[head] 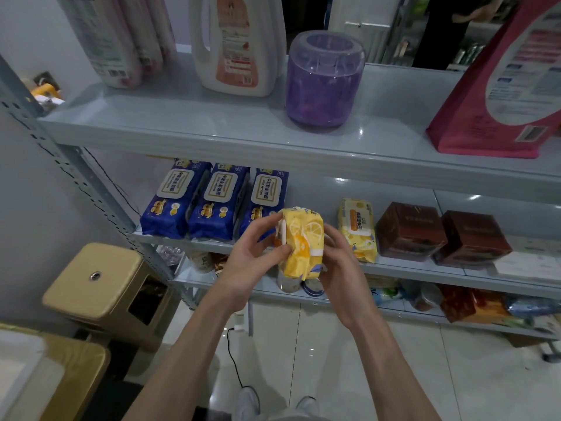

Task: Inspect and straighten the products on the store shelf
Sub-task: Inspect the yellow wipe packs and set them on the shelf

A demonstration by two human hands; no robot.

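I've got the yellow pack (300,241) gripped w/ both hands, left hand (252,256) & right hand (340,262) fingers curled round it. It's held in front of the mid shelf (425,265), btwn blue packs (212,202) & another yellow pack (358,229).

A single wide-angle camera on the person's head looks forward and down from close by at the shelves (273,159), which fill the far part; the floor (394,360) lies near, below.

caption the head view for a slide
Left hand and right hand hold a yellow lemon-print wipes pack in front of the shelf beside three blue wipes packs.
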